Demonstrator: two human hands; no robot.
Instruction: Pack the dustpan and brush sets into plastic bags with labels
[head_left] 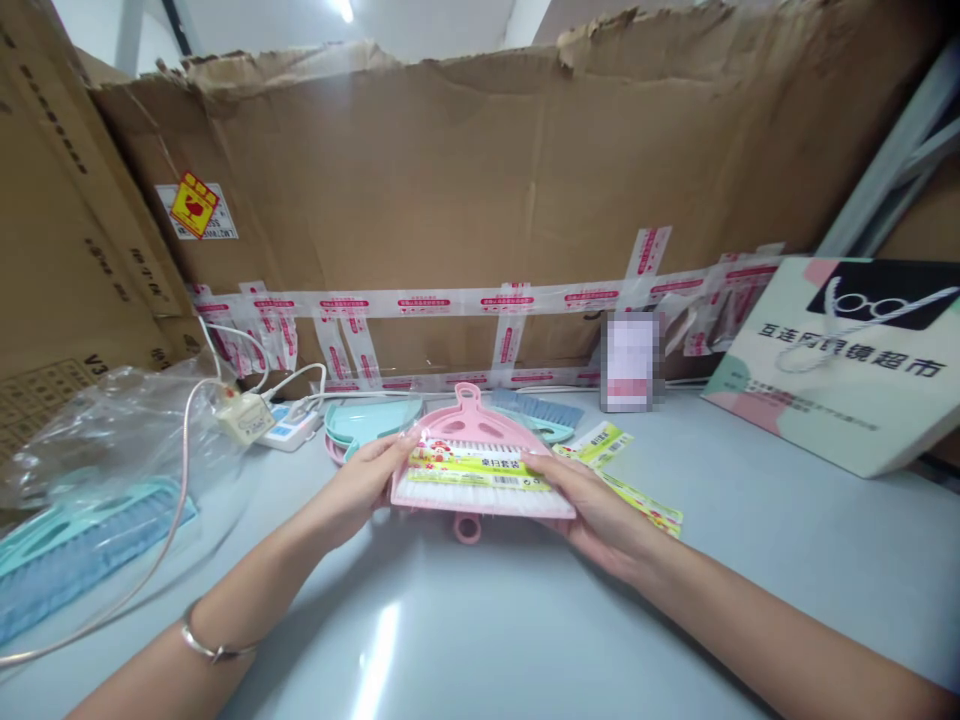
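Note:
Between my two hands is a pink dustpan (487, 425) with a white-bristled brush (472, 494) lying in it. A yellow-green printed label (480, 462) runs across the brush. My left hand (375, 480) grips the set's left edge, thumb on top near the label's end. On the opposite edge my right hand (592, 505) is closed the same way, its thumb on the label. A pink ring-shaped handle end (466, 528) sticks out below the near edge. Behind the set lie teal dustpans (367, 422) and a blue-bristled brush (538, 408). Loose labels (645, 505) rest beside my right hand.
At the left, a teal brush with blue bristles (82, 560) lies partly under clear plastic film (127, 430). A charging cable (176, 500) crosses there from a power strip (292, 428). A phone (630, 362) leans against the cardboard wall (450, 180); a paper bag (832, 370) stands right.

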